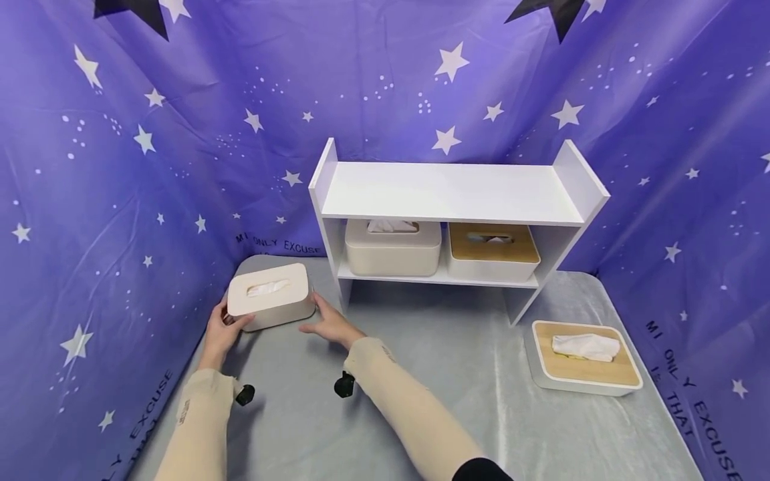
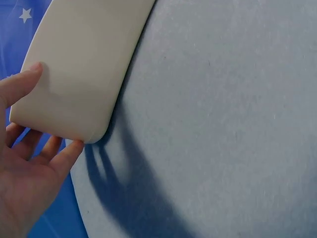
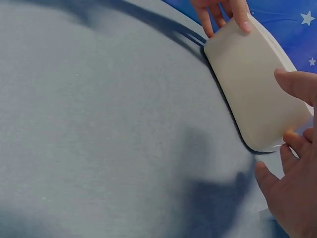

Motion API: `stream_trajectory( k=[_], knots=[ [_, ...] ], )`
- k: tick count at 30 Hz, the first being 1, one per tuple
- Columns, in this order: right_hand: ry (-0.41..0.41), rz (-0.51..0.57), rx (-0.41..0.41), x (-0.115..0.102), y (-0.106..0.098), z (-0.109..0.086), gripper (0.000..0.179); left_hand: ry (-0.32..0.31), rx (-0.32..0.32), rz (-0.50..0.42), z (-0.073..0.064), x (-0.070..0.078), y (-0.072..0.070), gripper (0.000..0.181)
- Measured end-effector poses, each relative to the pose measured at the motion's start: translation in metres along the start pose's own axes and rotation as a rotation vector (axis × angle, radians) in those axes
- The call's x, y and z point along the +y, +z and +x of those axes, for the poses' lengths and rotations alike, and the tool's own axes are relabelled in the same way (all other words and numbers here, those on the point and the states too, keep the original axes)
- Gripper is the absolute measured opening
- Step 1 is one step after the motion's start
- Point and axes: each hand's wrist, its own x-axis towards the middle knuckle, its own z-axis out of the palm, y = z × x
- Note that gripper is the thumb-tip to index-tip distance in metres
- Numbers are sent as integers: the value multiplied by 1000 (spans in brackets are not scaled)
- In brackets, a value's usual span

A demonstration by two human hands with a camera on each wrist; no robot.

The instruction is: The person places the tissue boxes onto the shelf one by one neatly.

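Note:
A cream tissue box (image 1: 279, 314) with a rounded lid and white tissue in its slot stands on the far left of the table. My left hand (image 1: 218, 337) grips its left end. In the left wrist view the thumb lies on the front wall of the box (image 2: 89, 64), and the fingertips touch its end. At the box's right end is my right hand (image 1: 332, 325), its fingers spread. The right wrist view has some fingertips at that end of the box (image 3: 252, 89), while the thumb stands out in front of it.
On the lower level of a white shelf (image 1: 445, 194) sit a cream tissue box (image 1: 392, 257) and a white one with a wooden lid (image 1: 493, 267). Another wooden-lidded tissue box (image 1: 586, 384) lies on the grey table (image 1: 457, 387) at the right. Starry purple curtains (image 1: 385, 87) surround it.

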Motion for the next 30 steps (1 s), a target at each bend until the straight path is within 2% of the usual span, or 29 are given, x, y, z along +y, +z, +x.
stream_trajectory(
  k=[5, 9, 16, 20, 25, 28, 30],
  knots=[
    [-29, -42, 39, 9, 2, -7, 80, -2, -34, 46, -5, -3, -4, 88],
    [-36, -5, 71, 18, 7, -11, 75, -12, -87, 41, -9, -9, -6, 87],
    [-82, 155, 97, 24, 16, -19, 69, -15, -131, -41, -16, -17, -9, 84],
    [-141, 178, 122, 22, 18, -25, 67, -39, -164, -132, -24, -18, -15, 86],
    [-194, 39, 216, 17, 18, -33, 60, -15, -176, -130, -39, -9, -26, 88],
    [-251, -58, 308, 13, 19, -37, 53, 9, -169, -128, -49, -2, -32, 86],
    [-306, -52, 354, 10, 19, -39, 47, 20, -160, -144, -55, 4, -35, 85]
  ],
)
